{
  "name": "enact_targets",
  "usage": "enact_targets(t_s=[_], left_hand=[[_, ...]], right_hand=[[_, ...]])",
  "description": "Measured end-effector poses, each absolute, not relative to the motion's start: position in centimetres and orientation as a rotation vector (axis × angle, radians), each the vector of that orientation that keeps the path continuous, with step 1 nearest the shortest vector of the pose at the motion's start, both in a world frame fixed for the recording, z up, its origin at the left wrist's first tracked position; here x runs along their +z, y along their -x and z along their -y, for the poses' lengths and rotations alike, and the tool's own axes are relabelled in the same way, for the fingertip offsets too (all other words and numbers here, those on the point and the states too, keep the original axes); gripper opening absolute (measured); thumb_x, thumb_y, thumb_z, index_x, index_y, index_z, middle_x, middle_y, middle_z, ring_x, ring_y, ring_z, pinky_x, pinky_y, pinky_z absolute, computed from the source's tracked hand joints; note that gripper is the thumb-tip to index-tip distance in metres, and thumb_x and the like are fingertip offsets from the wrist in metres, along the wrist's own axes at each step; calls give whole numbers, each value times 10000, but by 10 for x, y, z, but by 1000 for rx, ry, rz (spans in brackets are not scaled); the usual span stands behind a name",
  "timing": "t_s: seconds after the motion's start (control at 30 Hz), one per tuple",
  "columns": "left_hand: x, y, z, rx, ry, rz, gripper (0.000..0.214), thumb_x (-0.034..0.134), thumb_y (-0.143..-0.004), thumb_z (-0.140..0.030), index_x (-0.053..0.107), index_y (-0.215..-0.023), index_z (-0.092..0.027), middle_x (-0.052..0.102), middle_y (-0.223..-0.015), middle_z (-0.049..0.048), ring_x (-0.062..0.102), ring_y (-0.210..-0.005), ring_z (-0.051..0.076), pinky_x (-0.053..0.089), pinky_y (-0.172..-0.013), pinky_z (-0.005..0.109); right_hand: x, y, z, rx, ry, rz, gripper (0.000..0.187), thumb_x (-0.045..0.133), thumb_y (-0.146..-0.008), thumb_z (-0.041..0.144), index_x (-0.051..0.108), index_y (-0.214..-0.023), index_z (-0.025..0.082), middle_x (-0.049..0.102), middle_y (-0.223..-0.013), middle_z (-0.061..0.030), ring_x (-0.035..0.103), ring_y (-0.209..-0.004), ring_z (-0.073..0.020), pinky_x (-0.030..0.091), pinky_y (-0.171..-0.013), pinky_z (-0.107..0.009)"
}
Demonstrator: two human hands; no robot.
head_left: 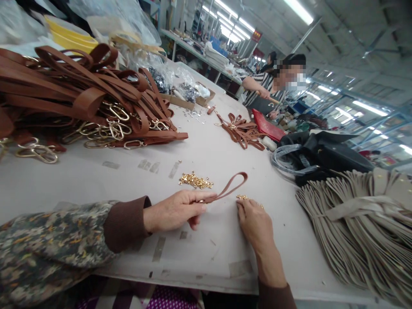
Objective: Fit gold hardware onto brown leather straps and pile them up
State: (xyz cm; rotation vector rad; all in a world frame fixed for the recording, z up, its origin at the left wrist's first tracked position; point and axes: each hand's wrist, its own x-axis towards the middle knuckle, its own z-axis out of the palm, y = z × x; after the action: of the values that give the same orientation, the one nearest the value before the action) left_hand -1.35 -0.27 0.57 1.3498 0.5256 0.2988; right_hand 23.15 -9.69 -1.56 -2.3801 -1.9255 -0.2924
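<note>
My left hand (175, 210) rests on the white table (206, 163), its fingers pinched on one end of a thin brown leather strap (230, 186) that loops away to the right. My right hand (254, 221) lies just right of it, fingertips closed on small gold metal fittings (242, 197) on the table. A little heap of gold rivets (195, 180) sits just beyond my left hand.
A big pile of brown straps with gold clasps (83, 98) fills the far left. Beige straps (360, 223) are stacked at the right beside a black bag (325, 154). More brown straps (241, 128) and boxes lie farther off, where another person (267, 86) works.
</note>
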Motion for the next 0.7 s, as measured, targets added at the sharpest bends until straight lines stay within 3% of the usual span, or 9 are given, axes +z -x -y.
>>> enact_targets(t_s=[0.2,0.4,0.53,0.7], left_hand=[[6,16,7,318,-1396,-567,557,454,-922,-429,442,-1404,-149,433,-593,-62,410,-514,91,332,-487,202],[3,12,6,369,-1311,-554,532,523,-859,-323,509,-1347,-114,477,-631,-52,442,-566,97,379,-565,228],[-3,6,6,449,-1174,-534,410,620,-765,-251,648,-1146,-103,522,-660,-47,468,-567,83,413,-610,240],[-2,4,8,486,-1123,-589,248,686,-685,-208,664,-906,-98,577,-623,-37,508,-566,89,414,-599,231]], right_hand=[[-13,-241,93,-188,2359,1818,127,529,-844,211,619,-756,217,661,-758,-27,579,-662,-171,356,-616,-283],[-15,-228,105,-171,2203,1713,157,502,-875,281,608,-790,203,656,-784,-34,585,-706,-179,412,-649,-285],[-10,-191,119,-147,1891,1532,117,548,-899,303,608,-878,205,656,-806,-20,602,-712,-155,456,-679,-267],[-3,-145,115,-79,1559,1641,59,562,-895,173,596,-904,220,658,-829,-14,619,-789,-155,477,-735,-279]])
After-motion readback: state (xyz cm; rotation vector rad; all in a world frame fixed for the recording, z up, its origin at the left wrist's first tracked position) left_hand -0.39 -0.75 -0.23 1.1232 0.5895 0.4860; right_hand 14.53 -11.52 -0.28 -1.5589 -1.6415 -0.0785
